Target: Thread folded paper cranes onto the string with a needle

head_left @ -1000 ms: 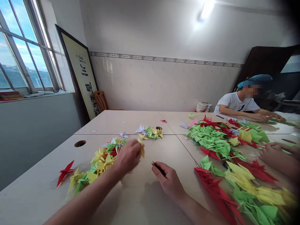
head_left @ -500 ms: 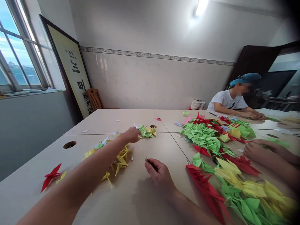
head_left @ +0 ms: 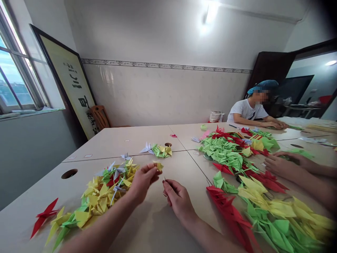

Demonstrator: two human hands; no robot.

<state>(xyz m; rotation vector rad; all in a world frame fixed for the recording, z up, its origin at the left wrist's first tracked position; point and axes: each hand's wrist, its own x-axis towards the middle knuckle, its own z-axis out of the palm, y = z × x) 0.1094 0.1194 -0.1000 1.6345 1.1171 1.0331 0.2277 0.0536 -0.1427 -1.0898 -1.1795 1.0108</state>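
Left hand (head_left: 143,180) pinches 1 yellow folded paper piece (head_left: 158,166) above the worktop (head_left: 147,228). Right hand (head_left: 178,197) pinches a thin tool (head_left: 164,180), its tip near the piece but apart. Judged step: matching piece to tip, which needs fine alignment.

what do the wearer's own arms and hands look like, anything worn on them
Both are bare. The left hand and right hand have no gloves, and no ring, watch or bracelet shows. The left forearm and right forearm are uncovered down to the picture's lower edge, so no sleeve is in view.
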